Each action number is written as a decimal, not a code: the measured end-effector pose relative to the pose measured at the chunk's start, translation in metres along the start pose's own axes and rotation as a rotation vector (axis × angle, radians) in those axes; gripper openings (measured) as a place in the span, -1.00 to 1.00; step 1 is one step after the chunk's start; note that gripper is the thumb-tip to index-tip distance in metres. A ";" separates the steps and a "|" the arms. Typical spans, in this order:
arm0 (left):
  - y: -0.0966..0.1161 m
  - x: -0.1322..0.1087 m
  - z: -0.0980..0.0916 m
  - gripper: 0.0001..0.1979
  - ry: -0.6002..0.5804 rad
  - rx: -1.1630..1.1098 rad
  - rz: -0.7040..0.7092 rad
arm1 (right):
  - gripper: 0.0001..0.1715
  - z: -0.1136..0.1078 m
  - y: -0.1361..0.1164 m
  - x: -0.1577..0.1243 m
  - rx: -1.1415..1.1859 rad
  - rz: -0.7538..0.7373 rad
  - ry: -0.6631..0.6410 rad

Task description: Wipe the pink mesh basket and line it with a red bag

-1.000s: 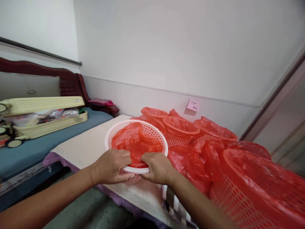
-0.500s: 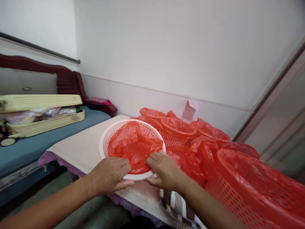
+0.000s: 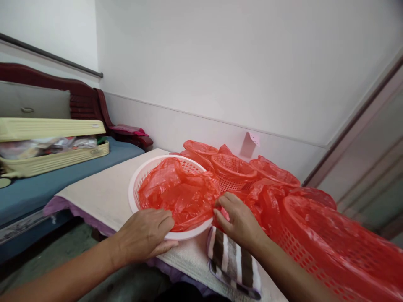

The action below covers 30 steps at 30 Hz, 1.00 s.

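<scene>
Over the left part of the desk (image 3: 103, 191), a white basket (image 3: 132, 193) is being gripped at its near rim by the left hand (image 3: 147, 231), its fingers being curled over the edge and its thumb being held below; whether the basket's base is being carried by the desk cannot be told. Inside the basket, a red bag (image 3: 185, 196) is being spread in loose folds. At the right rim, the bag's edge is being pinched by the right hand (image 3: 237, 219), its thumb and fingers being held close together. Below that hand, a folded striped towel (image 3: 233, 262) is being borne by the desk. Farther right and behind, several red-covered baskets (image 3: 340, 235) are being crowded together.
</scene>
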<state>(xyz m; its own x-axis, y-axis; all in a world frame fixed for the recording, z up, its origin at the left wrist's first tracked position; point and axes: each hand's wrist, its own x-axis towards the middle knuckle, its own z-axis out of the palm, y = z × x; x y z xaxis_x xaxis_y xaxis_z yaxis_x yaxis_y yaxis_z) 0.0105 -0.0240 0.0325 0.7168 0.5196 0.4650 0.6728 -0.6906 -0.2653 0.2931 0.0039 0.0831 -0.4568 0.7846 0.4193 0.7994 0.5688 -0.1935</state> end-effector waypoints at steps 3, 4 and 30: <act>0.005 -0.001 0.000 -0.76 0.009 0.013 0.002 | -0.87 0.004 0.004 0.001 0.137 0.159 0.061; 0.006 -0.001 0.000 -0.77 0.009 0.013 0.001 | -0.86 0.005 0.004 0.003 0.169 0.216 0.088; 0.024 0.008 0.006 -0.75 0.061 -0.005 0.036 | -0.93 0.020 0.034 0.051 -0.114 0.536 0.088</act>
<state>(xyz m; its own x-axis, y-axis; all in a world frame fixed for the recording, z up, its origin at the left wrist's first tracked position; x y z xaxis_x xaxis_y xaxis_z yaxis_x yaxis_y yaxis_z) 0.0336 -0.0339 0.0250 0.7281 0.4623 0.5062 0.6454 -0.7111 -0.2789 0.2894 0.0678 0.0800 0.0560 0.9306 0.3618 0.9505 0.0612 -0.3045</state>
